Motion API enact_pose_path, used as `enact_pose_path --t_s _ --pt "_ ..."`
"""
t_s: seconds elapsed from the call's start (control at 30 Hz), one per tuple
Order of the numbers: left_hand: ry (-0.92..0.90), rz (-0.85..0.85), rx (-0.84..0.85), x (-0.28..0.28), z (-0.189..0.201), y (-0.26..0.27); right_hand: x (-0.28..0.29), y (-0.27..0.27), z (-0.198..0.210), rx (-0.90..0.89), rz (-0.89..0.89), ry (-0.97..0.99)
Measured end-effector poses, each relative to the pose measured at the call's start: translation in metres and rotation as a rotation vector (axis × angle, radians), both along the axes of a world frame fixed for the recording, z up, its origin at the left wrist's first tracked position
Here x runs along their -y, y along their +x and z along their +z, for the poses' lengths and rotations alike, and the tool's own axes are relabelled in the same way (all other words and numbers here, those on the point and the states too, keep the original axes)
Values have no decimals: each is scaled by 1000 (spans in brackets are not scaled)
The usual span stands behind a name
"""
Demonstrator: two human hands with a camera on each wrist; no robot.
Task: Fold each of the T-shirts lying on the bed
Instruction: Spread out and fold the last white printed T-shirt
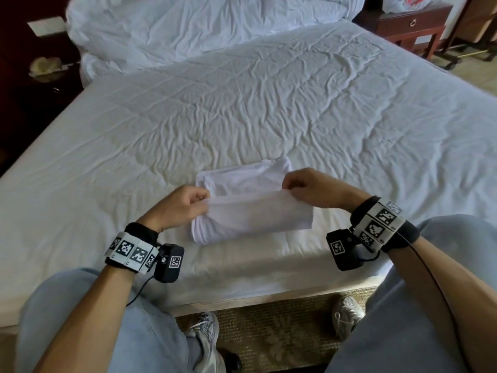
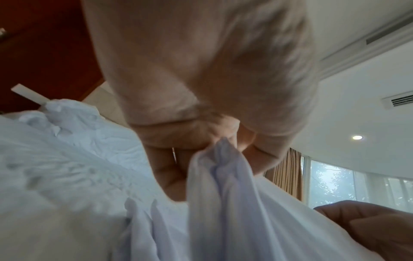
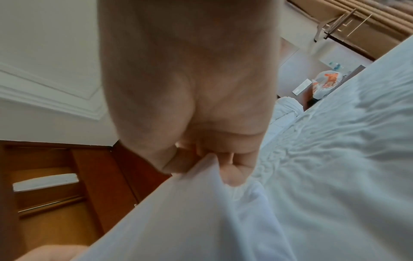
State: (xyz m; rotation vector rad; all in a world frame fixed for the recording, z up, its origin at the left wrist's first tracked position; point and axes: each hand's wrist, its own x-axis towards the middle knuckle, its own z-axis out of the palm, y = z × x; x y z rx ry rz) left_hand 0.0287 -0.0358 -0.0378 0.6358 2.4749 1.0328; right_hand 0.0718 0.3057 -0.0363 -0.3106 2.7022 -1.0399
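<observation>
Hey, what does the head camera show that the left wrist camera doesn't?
Only the head view shows the whole scene: the white T-shirt folded to a small rectangle near the bed edge, both hands at once, the wrist bands, the person's knees and shoes, and a wooden nightstand.

Only the left wrist view shows the grip close up: the left hand's fingers pinching bunched cloth, plus a ceiling vent and a window.

Both show the left hand, the right hand, the T-shirt and the rumpled bedding.
</observation>
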Motion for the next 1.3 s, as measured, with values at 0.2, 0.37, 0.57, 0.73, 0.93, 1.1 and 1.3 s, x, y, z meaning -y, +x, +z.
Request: enact_pose_path --t_s 0.2,0.37,0.57,0.73,0.93,1.1,1.3 --pt "-96 142 -471 1 1 -34 -3 -36 -4 -225 -182 -28" --pt "-289 189 -616 -16 9 -64 -9 -76 -2 -295 -216 24" --pt "-401 199 -573 -25 -2 -97 -12 -111 -22 -259 -238 51" --pt "-354 241 -434 -21 -21 -111 -4 -140 -33 -238 -199 100" --pt "-295 240 -372 -25 -32 -113 -5 -145 -50 -132 -120 295" --pt "-377 204 -536 -33 -25 -98 -7 -143 -54 -110 -149 391" --pt "-518 -109 -328 -48 -39 -71 3 -137 -53 31 -285 271"
